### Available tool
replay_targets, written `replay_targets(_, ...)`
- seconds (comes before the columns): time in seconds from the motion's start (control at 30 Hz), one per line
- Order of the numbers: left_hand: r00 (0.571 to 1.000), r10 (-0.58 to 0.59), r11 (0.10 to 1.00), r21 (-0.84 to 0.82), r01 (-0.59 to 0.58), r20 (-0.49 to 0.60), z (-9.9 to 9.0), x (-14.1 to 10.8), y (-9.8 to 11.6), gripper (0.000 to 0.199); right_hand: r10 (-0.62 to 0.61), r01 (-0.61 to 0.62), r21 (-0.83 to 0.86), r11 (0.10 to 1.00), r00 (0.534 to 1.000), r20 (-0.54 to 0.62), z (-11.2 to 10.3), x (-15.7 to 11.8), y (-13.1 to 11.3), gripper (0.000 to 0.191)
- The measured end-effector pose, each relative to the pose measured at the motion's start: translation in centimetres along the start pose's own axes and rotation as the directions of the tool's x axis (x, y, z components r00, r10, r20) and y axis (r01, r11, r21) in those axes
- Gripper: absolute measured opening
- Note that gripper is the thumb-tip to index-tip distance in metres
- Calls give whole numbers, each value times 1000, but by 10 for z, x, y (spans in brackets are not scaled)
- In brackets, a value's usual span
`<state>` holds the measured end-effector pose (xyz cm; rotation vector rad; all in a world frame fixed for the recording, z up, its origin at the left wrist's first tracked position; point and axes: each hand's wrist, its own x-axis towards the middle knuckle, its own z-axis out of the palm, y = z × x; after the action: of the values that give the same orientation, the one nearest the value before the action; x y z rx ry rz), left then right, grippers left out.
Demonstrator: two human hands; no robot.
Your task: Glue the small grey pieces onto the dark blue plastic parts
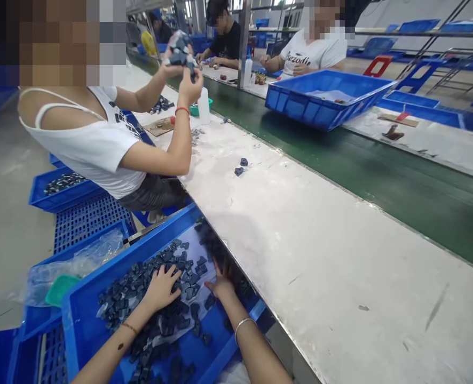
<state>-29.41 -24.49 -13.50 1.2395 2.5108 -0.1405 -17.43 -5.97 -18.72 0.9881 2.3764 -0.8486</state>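
Both of my hands are down inside a large blue plastic tray that holds many small dark grey parts. My left hand rests on the pile with its fingers spread. Close to the table edge, my right hand reaches over more of the parts, its fingers apart beside a pale sheet lining the tray. No part is visibly gripped in either hand. Two dark grey parts lie on the white tabletop ahead.
A co-worker at the left holds several dark parts above the white table. Beyond the table runs a green conveyor belt carrying a blue crate. White bottles stand farther along. Other people sit across the belt.
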Motion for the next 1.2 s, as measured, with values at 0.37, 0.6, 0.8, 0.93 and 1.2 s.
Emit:
replay_targets(0.37, 956, -226, 973, -89, 213, -186, -6, 41, -18, 42, -4, 2, -105, 994, 1000, -27, -5, -3, 1, 99)
replay_targets(0.6, 996, -34, 990, -142, 23, -77, 21, -7, 22, 43, 41, -45, -170, 984, 999, -26, 2, 2, 0, 102)
replay_targets(0.8, 993, 86, 957, -283, -60, 78, 22, -38, 45, 40, 41, -47, -216, 975, 999, -34, 2, 1, 0, 101)
replay_targets(0.93, 965, 182, 921, -375, -101, 187, 20, -65, 59, 41, 38, -49, -230, 972, 998, -51, 2, -1, 0, 99)
replay_targets(1.2, 985, -153, 936, -306, 171, 84, -9, 1, 17, 36, 28, -38, -234, 972, 999, -45, -2, -4, -1, 96)
